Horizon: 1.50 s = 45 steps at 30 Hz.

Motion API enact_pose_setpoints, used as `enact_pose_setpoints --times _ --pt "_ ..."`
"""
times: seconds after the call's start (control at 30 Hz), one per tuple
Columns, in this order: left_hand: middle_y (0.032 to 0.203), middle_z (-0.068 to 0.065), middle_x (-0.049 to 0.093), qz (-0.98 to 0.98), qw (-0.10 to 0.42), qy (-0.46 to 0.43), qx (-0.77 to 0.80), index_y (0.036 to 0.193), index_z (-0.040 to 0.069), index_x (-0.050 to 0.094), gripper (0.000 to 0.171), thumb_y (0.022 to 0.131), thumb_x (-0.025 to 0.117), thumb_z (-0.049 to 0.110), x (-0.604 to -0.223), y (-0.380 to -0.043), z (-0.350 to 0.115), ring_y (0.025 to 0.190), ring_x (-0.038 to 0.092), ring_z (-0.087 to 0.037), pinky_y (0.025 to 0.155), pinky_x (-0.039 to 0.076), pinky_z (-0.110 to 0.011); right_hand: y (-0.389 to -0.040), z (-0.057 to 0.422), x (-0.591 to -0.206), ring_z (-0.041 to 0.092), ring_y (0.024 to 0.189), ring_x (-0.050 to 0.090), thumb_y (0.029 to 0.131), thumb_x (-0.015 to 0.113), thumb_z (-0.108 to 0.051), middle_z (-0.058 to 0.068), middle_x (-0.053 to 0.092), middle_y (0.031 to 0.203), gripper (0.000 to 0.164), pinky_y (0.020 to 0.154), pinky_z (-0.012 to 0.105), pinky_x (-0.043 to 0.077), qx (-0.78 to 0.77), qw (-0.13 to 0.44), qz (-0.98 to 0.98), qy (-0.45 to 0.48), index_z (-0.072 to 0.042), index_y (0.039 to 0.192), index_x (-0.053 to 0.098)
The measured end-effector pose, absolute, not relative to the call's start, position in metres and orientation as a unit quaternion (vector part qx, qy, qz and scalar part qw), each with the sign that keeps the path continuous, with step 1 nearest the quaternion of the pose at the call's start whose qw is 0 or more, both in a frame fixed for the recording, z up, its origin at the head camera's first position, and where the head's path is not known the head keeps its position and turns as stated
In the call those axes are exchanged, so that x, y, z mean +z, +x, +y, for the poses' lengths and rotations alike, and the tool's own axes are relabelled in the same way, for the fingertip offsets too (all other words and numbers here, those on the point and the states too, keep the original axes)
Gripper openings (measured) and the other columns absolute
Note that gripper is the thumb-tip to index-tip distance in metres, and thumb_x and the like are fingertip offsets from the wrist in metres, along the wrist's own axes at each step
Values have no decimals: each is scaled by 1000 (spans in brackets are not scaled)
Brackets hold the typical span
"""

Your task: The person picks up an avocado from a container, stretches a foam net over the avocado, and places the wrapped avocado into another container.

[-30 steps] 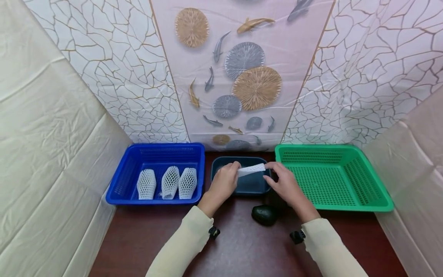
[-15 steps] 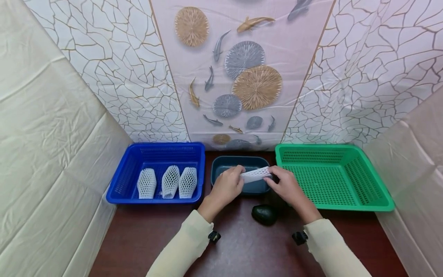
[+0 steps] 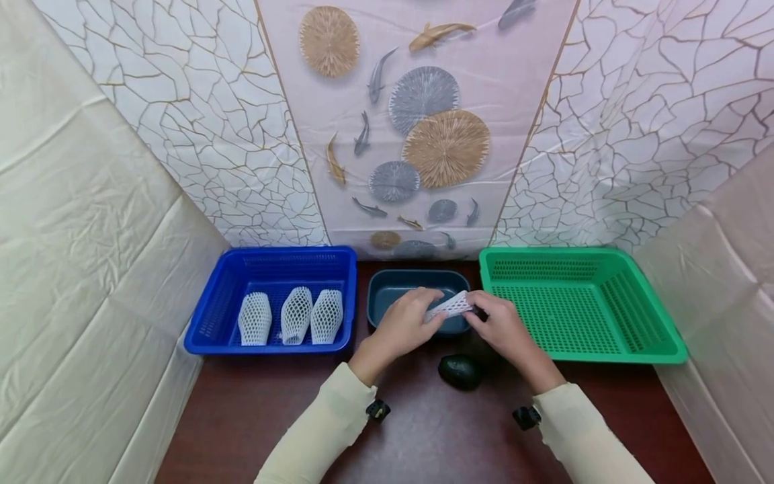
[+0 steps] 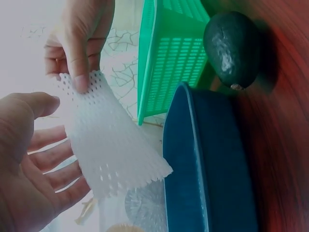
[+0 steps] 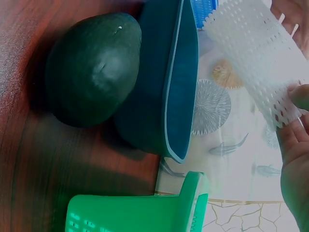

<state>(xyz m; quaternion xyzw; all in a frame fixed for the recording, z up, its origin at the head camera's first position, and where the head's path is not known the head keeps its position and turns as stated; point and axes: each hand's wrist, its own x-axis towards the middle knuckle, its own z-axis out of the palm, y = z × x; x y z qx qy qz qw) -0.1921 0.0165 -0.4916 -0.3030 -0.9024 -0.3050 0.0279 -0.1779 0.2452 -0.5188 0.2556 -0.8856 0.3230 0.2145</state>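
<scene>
A white foam net sleeve (image 3: 452, 306) lies flattened above the dark teal tub (image 3: 387, 274). My right hand (image 3: 499, 324) pinches one end of it between thumb and fingers, as the right wrist view also shows for the sleeve (image 5: 263, 53). On the other side, my left hand (image 3: 404, 324) has its thumb spread away; in the left wrist view the left hand's fingers (image 4: 55, 162) reach out along the sleeve's edge without gripping it. On the table in front of the tub rests a dark green avocado (image 3: 461, 372), untouched by either hand.
The blue basket (image 3: 205, 346) at left holds several white net-covered pieces, among them a sleeve (image 3: 254, 319); whether they contain fruit is hard to tell. A green basket (image 3: 650, 356) stands at right. Patterned cloth (image 3: 417, 215) hangs behind.
My left hand has loosened from its end of the sleeve and its fingers have spread. The right hand keeps its pinch, having shifted slightly right. The avocado stays put.
</scene>
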Motion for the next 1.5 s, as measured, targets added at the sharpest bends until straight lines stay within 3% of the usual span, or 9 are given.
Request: enact_pose_setpoints --times 0.37,0.6,0.8,1.0,1.5 --pt "117 -4 70 -894 92 -319 -301 122 10 71 23 102 66 21 -495 -185 24 101 67 -15 88 58 -31 -177 243 -520 20 83 69 81 82 5 12 74 104 22 66 39 57 305 236 -877 285 -3 98 70" --pt "112 -7 72 -877 118 -319 -340 115 7 72 17 103 64 16 -497 -186 26 98 70 -17 88 59 -33 -175 244 -515 20 91 71 84 81 2 11 74 106 26 73 39 60 316 236 -869 300 -3 108 71" --pt "109 -7 73 -866 141 -309 -368 110 7 72 12 102 64 11 -496 -187 25 98 71 -17 88 59 -33 -169 240 -514 14 84 67 87 81 -4 9 71 103 33 67 32 58 329 177 -885 278 -6 116 65" --pt "108 -7 73 -865 142 -297 -379 109 8 72 11 102 64 12 -494 -188 20 98 71 -18 87 59 -33 -165 242 -522 7 73 57 87 81 -6 2 68 91 22 60 24 49 328 131 -896 270 -11 101 65" --pt "104 -7 71 -859 130 -272 -415 109 5 72 12 101 66 12 -486 -195 2 91 68 -17 82 59 -31 -161 246 -533 4 76 58 92 79 -12 -5 70 91 16 66 26 54 285 61 -927 236 -16 103 69"
